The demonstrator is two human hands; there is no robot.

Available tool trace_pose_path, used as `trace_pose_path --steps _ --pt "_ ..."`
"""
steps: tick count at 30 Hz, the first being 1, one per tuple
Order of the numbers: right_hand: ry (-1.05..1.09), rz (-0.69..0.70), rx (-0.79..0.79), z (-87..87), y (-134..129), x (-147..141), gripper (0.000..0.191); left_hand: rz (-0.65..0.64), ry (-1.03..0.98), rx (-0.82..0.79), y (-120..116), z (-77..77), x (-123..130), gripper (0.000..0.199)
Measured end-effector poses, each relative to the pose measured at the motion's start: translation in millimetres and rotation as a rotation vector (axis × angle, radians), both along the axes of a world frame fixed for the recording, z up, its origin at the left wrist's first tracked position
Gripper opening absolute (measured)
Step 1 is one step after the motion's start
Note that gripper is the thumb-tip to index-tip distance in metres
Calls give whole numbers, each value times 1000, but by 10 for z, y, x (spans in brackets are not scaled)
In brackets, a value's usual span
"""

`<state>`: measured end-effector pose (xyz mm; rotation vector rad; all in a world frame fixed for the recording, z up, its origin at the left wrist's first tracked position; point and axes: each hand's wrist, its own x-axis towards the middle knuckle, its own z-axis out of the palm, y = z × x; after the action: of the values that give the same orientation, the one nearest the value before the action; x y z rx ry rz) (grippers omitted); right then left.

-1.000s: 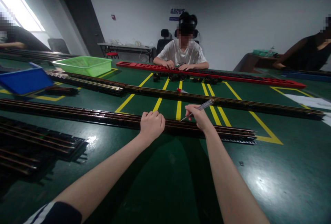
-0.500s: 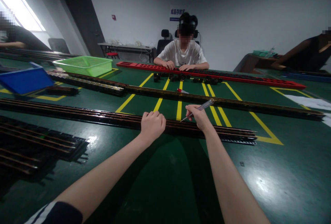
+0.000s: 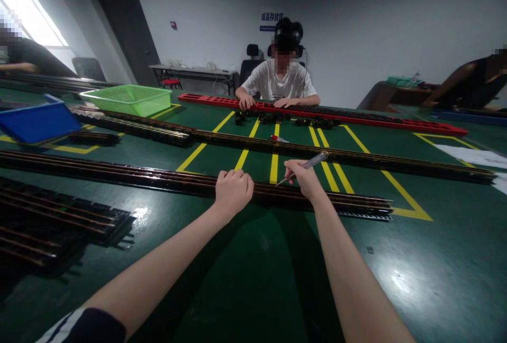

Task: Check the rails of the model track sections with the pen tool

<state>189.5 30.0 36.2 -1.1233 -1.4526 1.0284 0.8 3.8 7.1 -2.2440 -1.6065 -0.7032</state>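
Observation:
A long black rail with copper-coloured strips (image 3: 158, 177) lies across the green table in front of me. My left hand (image 3: 234, 191) is closed over the rail near its middle, knuckles up, fingers curled round the far side. To its right, my right hand (image 3: 303, 177) grips a screwdriver with a clear handle (image 3: 316, 160). The thin shaft slants down to the left, and its tip meets or nearly meets the rail's upper side. Whether the tip sits on a screw is too small to tell.
Beyond lies another long rail (image 3: 356, 161). A blue bin (image 3: 39, 121) and green basket (image 3: 130, 101) stand at left, with more strips (image 3: 59, 211) nearer me. Across the table, a person (image 3: 277, 82) works at a red rack (image 3: 396, 122) beside small black parts. Paper (image 3: 471, 156) lies right.
My hands, the screwdriver and the rail look the same. Across the table, one hand of the person opposite has shifted left along the red rack.

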Motion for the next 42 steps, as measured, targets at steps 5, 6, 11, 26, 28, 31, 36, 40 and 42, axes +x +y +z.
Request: trace_pose_path --steps 5,6,11,26,28,31,36,40,42 --pt "-14 -10 1 -1 5 -2 34 1 3 1 -1 3 0 41" --pt "-16 -9 5 -5 7 -1 34 0 3 -1 -3 5 1 41" --pt "-8 -6 22 -21 23 2 34 -5 -3 -9 -8 6 1 42" --pt "6 45 -6 -55 62 14 35 1 -2 -17 -5 10 -1 43" --pt "-8 40 -1 -41 53 1 35 -4 -8 -29 -2 16 0 44" --pt "-24 36 5 -24 38 -24 36 -4 -8 -36 -7 25 2 43" --pt "-24 4 0 -32 35 -48 36 -6 -35 -36 -16 30 8 42" --pt "-3 -9 -17 -42 38 -53 35 -11 -71 -34 -19 39 15 42" --pt "3 -12 -25 -39 36 -58 35 -25 -72 -30 -25 44 23 42"
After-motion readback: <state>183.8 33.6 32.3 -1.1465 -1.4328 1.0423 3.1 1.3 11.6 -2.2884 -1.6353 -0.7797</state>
